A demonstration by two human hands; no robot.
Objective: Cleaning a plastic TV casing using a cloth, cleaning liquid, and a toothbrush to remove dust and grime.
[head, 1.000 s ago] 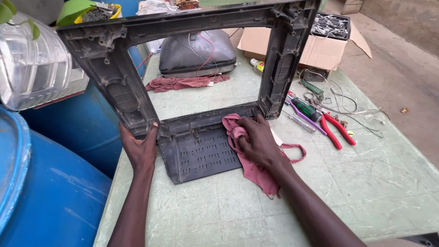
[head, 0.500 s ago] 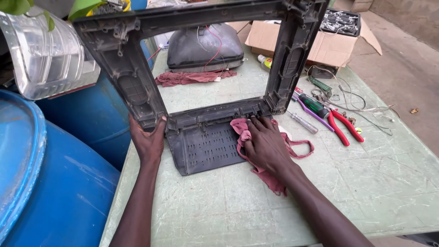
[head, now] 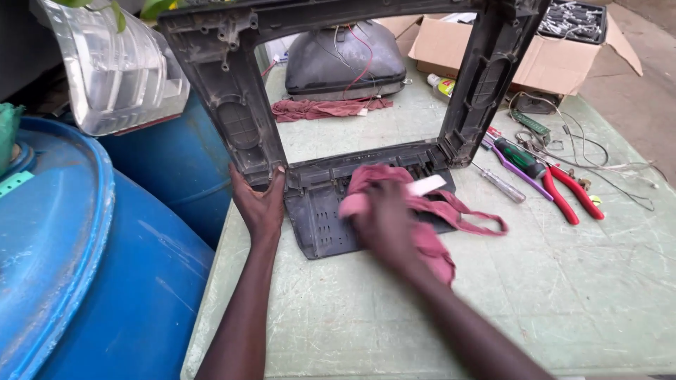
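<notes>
Near the frame's centre, I see my right hand [head: 386, 219] pressing the red rag [head: 422, 211] onto the grey plastic frame [head: 331, 211], my left hand [head: 259, 204] clamped on its corner.

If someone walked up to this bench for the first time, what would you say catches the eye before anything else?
The big dark plastic frame, standing upright in the middle of the pale green table, draws the eye first. The left hand grips its lower left corner, and the blurred right hand presses a pinkish-red rag onto its base. Beside the table, on the left, stand large blue barrels.
</notes>
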